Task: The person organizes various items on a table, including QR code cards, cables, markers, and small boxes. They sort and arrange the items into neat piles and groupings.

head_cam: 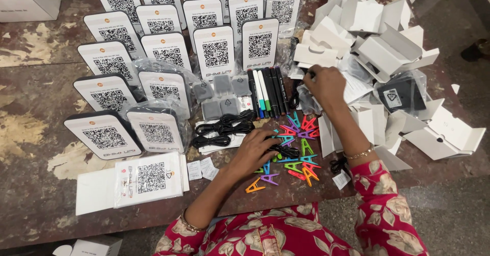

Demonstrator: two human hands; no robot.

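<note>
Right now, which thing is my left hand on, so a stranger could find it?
On the worn brown table, find the scattered bright plastic clips. The left hand rests on a small coiled black cable among them, the only dark thing in that colourful pile.

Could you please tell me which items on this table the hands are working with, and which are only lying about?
In hand:
- left hand on black cable bundle
- right hand at clear plastic bags

Lying about:
- code stands
- marker pens
- colourful clips
- white cardboard inserts
- grey adapters

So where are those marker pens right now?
The marker pens lie side by side mid-table, just below the standing code placards, between the grey adapters and the right hand.
</note>
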